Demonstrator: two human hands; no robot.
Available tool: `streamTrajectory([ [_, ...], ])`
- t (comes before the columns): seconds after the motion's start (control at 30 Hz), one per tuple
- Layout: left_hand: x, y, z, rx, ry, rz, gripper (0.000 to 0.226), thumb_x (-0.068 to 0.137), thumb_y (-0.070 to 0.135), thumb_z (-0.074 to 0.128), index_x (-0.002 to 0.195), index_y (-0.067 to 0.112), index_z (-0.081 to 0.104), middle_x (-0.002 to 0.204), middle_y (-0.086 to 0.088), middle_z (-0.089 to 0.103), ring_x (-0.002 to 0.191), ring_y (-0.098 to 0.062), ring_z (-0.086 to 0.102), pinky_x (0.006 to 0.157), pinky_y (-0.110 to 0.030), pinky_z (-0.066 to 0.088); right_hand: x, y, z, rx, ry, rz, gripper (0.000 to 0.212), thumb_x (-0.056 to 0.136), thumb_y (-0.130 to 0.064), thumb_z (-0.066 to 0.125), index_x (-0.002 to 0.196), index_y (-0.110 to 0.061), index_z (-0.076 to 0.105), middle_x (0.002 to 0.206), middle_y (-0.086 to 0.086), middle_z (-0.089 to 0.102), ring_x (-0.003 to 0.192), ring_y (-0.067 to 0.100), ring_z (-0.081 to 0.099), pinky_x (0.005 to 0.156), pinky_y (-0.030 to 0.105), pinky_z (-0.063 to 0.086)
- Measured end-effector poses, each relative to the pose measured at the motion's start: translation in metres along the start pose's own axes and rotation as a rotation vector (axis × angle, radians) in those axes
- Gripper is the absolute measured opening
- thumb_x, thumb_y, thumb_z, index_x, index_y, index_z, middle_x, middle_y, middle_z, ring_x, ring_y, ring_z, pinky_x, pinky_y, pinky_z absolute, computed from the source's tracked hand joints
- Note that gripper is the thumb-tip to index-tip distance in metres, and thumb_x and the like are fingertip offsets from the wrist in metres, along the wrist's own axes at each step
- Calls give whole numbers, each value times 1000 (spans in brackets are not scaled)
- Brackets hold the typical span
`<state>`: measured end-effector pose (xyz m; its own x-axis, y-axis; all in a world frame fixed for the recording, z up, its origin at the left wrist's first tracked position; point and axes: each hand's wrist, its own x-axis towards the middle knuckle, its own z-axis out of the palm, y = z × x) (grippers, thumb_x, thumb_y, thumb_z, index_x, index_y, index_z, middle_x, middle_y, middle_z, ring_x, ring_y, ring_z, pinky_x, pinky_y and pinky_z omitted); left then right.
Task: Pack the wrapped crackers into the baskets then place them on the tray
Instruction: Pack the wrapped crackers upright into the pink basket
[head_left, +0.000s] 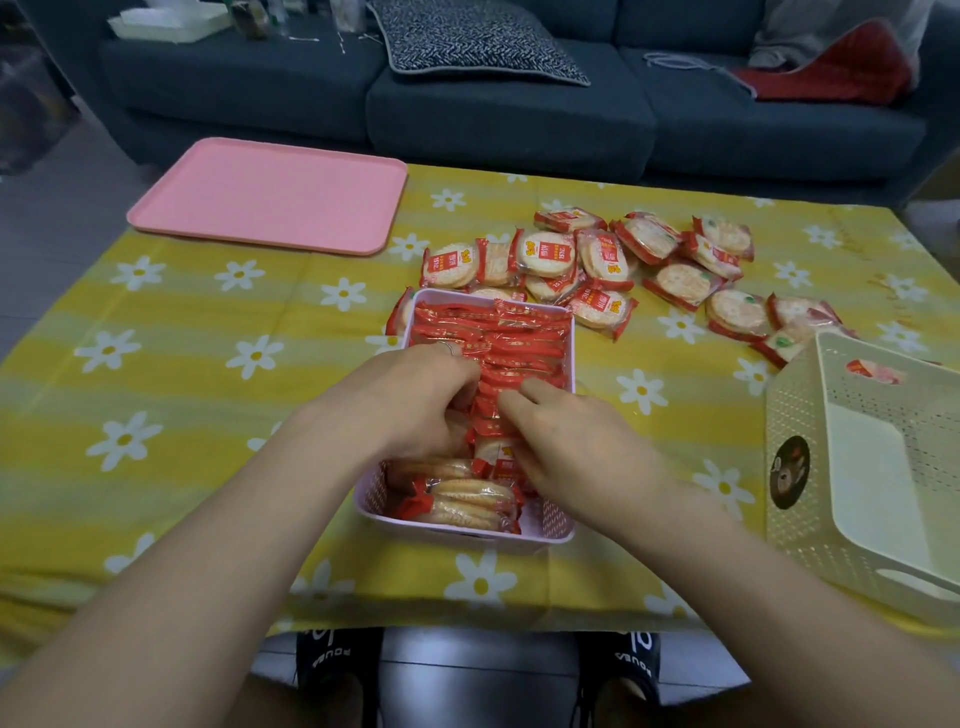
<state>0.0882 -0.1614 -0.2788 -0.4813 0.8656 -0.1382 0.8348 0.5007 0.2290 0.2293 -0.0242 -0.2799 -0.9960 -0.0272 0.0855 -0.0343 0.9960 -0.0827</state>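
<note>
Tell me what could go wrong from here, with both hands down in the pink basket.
1. The pink basket is packed nearly full; the left hand and right hand pressing among the standing packs could crack crackers or pop one out.
2. The cream basket sits tilted at the table's right edge and might slip off.
3. Many loose crackers remain unpacked, and the pink tray overhangs the far-left table corner, so a loaded basket could tip it.

A basket (563, 525) packed with wrapped crackers (524, 348) is set at the counter's (208, 374) near middle, with both hands reached into it. Loose crackers (602, 260) are scattered behind it and to its right. A tray (270, 197) is placed at the far left, and a second basket (800, 467) at the right edge.
</note>
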Motion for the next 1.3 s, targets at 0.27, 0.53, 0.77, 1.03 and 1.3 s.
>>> streamTrajectory([
  [0.27, 0, -7, -9, -49, -64, 47, 29, 82, 28, 75, 72, 28, 47, 86, 10, 49, 84, -16, 54, 73, -42, 49, 1, 2, 0, 20, -8, 38, 15, 88, -15, 57, 101, -15, 51, 94, 5, 58, 83, 34, 62, 60, 45, 50],
  [0.53, 0, 0, -9, -7, -23, 77, 33, 77, 29, 74, 68, 33, 43, 82, 12, 47, 85, -16, 52, 73, -38, 48, 2, 1, 1, 40, 33, 22, 22, 87, -26, 61, 103, -16, 51, 97, 4, 58, 86, 33, 62, 62, 41, 47],
  [0.77, -2, 4, -9, 25, -17, 75, 37, 80, 25, 70, 66, 33, 37, 81, 11, 43, 88, -18, 53, 71, -38, 47, 9, 1, 11, -80, 101, -15, 41, 76, -44, 75, 98, -17, 53, 84, 3, 59, 73, 30, 63, 56, 36, 43],
  [1.03, -3, 1, -10, 3, -25, 79, 23, 80, 28, 71, 79, 33, 49, 80, 14, 43, 87, -14, 51, 73, -38, 49, 14, 4, 17, -207, 30, 48, 58, 57, -43, 85, 95, -14, 53, 83, 5, 61, 72, 29, 60, 62, 38, 43],
  [1.3, -4, 3, -11, -2, -38, 105, 25, 82, 23, 70, 77, 33, 47, 80, 13, 45, 86, -11, 48, 73, -40, 49, 13, -3, 20, -303, 3, 95, 52, 58, -30, 80, 96, -14, 47, 87, 7, 55, 75, 28, 53, 63, 37, 32],
])
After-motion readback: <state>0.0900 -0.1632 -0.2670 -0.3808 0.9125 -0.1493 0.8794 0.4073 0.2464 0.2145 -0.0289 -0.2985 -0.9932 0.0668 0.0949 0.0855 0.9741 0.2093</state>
